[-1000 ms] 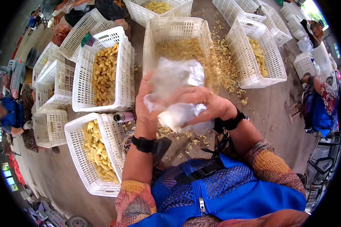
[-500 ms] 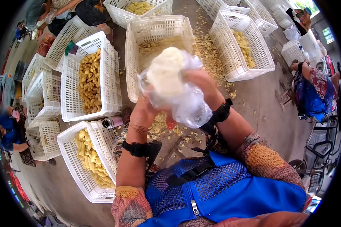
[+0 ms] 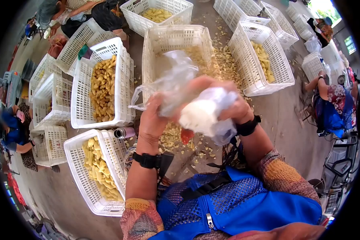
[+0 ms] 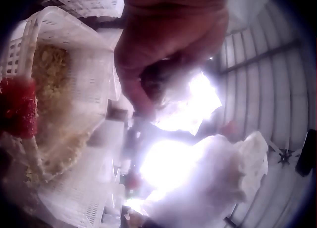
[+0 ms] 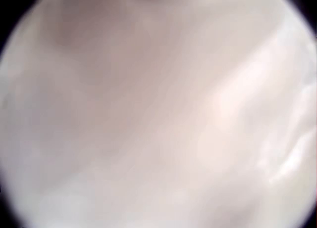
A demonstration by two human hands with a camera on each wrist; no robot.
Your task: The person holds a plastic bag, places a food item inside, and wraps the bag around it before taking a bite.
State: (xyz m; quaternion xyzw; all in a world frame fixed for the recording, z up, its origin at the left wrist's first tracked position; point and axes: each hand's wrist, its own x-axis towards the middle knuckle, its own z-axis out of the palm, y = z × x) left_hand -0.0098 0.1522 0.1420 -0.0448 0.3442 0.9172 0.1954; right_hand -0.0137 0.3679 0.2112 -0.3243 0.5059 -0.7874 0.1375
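In the head view, my left hand (image 3: 151, 120) grips a crumpled clear plastic bag (image 3: 170, 82) that stretches away over the middle crate. My right hand (image 3: 239, 107), blurred by motion, holds a white bread-like lump (image 3: 198, 116) partly wrapped in thin plastic. Both hands are close together in front of the chest. The left wrist view has curled left fingers (image 4: 136, 89) on brightly lit plastic (image 4: 190, 109), with the wrapped white lump (image 4: 252, 161) below. Pale, blurred plastic (image 5: 163, 119) fills the right wrist view and hides the right fingers there.
A white crate (image 3: 148, 52) with peelings stands ahead. Crates of unpeeled ginger (image 3: 103, 90) and peeled ginger (image 3: 100, 168) are at left, another crate (image 3: 278, 80) at right. A flask (image 3: 125, 132) stands by the left crates. A red object (image 3: 187, 136) shows below the hands.
The white lump, raised over the middle crate half a second ago, is now lower and nearer the body at right. The plastic bag has spread out toward the left hand's side.
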